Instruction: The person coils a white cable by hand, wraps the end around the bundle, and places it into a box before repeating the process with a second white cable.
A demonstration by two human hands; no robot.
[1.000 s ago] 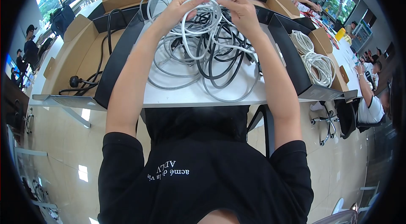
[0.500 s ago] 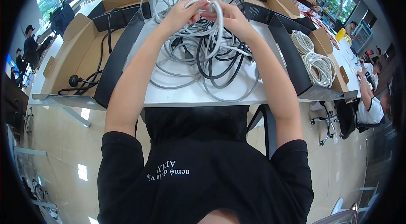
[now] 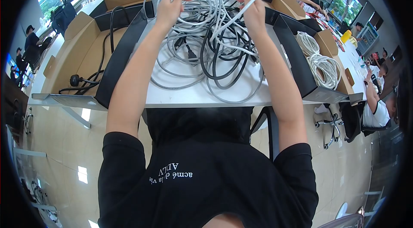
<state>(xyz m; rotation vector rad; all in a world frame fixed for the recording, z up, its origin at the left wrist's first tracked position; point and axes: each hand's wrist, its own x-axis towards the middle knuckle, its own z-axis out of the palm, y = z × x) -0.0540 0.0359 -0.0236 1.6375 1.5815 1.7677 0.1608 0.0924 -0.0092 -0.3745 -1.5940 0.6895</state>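
Note:
A tangled heap of white, grey and black cables (image 3: 202,17) lies on the white table (image 3: 172,99) in front of me. At the heap's upper left is my left hand (image 3: 171,7), fingers apart, with nothing visible held in it. My right hand (image 3: 254,10) is raised at the upper right of the heap, with a thick white cable (image 3: 234,19) gripped against it. That cable slants down and left into the pile. Near the middle of the heap a black connector (image 3: 190,53) shows.
An open box (image 3: 71,56) on the left holds a black power cable (image 3: 102,58). Coiled white cables (image 3: 325,69) lie in the open box (image 3: 297,62) on the right. More open boxes stand behind. Other people sit at tables on both sides.
My hands were close together over the heap and have moved apart, the left one to the left and the right one to the right. The white cable has shifted right with my right hand.

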